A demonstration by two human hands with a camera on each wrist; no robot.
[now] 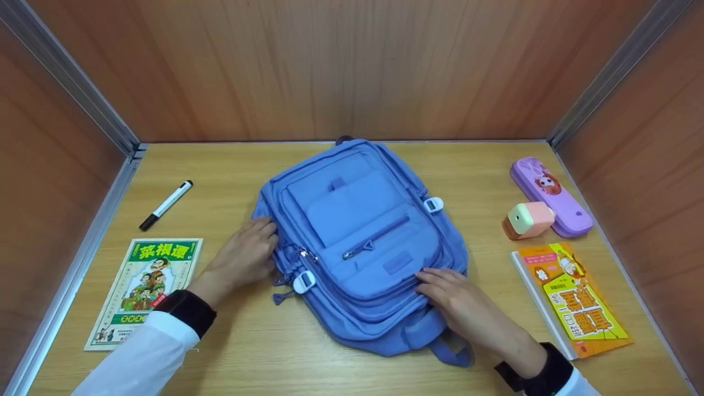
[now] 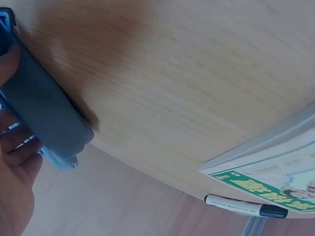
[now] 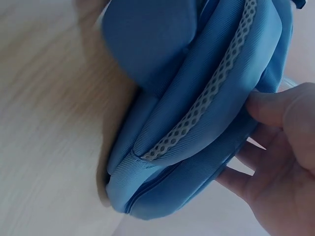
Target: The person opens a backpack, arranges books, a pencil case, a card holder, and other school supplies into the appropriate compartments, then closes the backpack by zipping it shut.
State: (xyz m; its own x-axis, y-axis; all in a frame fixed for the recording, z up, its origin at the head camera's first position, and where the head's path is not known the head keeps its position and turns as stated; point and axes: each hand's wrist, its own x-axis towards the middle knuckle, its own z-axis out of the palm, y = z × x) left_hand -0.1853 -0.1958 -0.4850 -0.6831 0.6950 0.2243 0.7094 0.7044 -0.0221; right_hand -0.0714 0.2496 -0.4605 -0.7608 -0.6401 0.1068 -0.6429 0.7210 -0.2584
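A blue backpack (image 1: 352,209) lies on its back, front pockets up, tilted a little to the left at its top. My left hand (image 1: 246,253) holds its left side with curled fingers, above a white buckle (image 1: 304,282). In the left wrist view the thumb (image 2: 9,64) lies over the bag's side, and the fingers bend near a zipper. At the lower right, my right hand (image 1: 462,308) grips the front pocket's edge. Its thumb (image 3: 266,107) presses the bag's side in the right wrist view, with the fingers over the front. The fingertips there are partly hidden by the fabric.
On the left lie a black-and-white marker (image 1: 166,205) and a green-and-white book (image 1: 146,286). To the right are a purple pencil case (image 1: 550,195), a pink-and-green pencil sharpener (image 1: 531,219) and an orange book (image 1: 575,300). Wooden walls (image 1: 352,71) enclose the table.
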